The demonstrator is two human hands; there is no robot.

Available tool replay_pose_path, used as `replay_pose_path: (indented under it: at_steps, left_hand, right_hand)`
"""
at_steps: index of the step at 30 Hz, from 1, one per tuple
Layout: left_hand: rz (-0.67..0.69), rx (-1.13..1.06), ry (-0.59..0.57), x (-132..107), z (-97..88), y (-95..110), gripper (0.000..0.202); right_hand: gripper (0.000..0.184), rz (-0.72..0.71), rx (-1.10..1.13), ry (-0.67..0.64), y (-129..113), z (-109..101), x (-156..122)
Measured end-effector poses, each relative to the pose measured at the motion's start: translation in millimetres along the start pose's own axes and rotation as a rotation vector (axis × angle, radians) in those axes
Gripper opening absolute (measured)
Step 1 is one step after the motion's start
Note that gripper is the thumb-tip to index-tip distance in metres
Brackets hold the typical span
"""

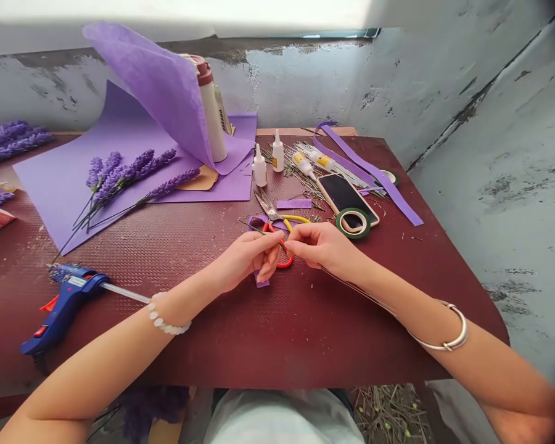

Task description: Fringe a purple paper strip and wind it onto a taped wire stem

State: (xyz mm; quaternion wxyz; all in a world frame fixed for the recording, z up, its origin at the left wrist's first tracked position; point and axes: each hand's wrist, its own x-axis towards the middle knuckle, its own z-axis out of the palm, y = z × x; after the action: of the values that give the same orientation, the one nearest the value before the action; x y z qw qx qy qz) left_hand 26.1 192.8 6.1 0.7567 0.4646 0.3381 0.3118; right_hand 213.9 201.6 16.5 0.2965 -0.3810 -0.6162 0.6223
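my left hand (247,262) and right hand (324,246) are pinched closed on a thin wire (264,232), as far as i can tell; finished paper lavender stems (134,179) lie beyond-left of the grip, loose wires (305,166) remain beyond-right.

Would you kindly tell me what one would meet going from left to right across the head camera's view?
Purple artificial lavender stems, blue hot glue gun, left hand, right hand, roll of green floral tape, grey wall with peeling paint.

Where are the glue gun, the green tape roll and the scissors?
hot glue gun (69,306), head view, blue body
green floral tape roll (354,235), head view, lower rim
scissors (264,203), head view, steel blades
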Motion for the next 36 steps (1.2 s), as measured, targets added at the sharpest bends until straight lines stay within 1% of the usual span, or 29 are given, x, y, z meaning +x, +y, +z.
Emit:
replay_pose_path:
  at_steps: [3, 7, 11, 19, 23, 26, 28, 31, 33, 36]
  left_hand:
    - [-0.013, -0.036, -0.026, -2.9, 2.2, 2.8, 0.042]
    - [-0.018, -0.051, -0.023, -6.2, 3.5, 5.2, 0.038]
    - [-0.009, -0.058, -0.012, -6.2, 3.3, 4.9, 0.036]
    - [0.005, -0.14, -0.024, -5.1, 5.8, 2.5, 0.031]
    - [0.0, -0.173, -0.068, -5.7, 5.7, 0.1, 0.033]
    - [-0.002, -0.203, -0.087, -5.2, 4.3, -1.1, 0.033]
    - [0.006, -0.209, -0.08, -4.3, 3.5, -1.7, 0.035]
    - [0.009, -0.182, -0.043, -2.7, 3.2, -2.1, 0.039]
    - [-0.005, -0.176, -0.012, -2.2, 3.7, -1.8, 0.04]
    - [-0.048, -0.211, 0.004, -3.5, 5.2, -0.2, 0.037]
  right_hand:
    - [0.027, 0.037, 0.097, -0.037, 2.1, -0.3, 0.6]
    - [0.028, 0.109, 0.301, -0.088, 3.4, 3.2, 1.0]
    - [0.03, 0.15, 0.419, -0.143, 1.7, 5.1, -0.2]
    - [0.028, 0.22, 0.461, -0.166, 1.1, 1.6, -2.6]
    - [0.028, 0.251, 0.459, -0.186, 0.0, -0.3, -3.3]
    - [0.031, 0.254, 0.436, -0.16, -0.7, -2.0, -1.8]
    - [0.03, 0.219, 0.383, -0.119, -1.5, -2.9, -0.1]
    - [0.025, 0.161, 0.287, -0.072, -3.1, -3.2, 1.8]
    - [0.022, 0.157, 0.272, -0.084, -3.7, -2.5, 2.3]
    - [0.022, 0.181, 0.345, -0.113, -3.3, -0.6, 2.4]
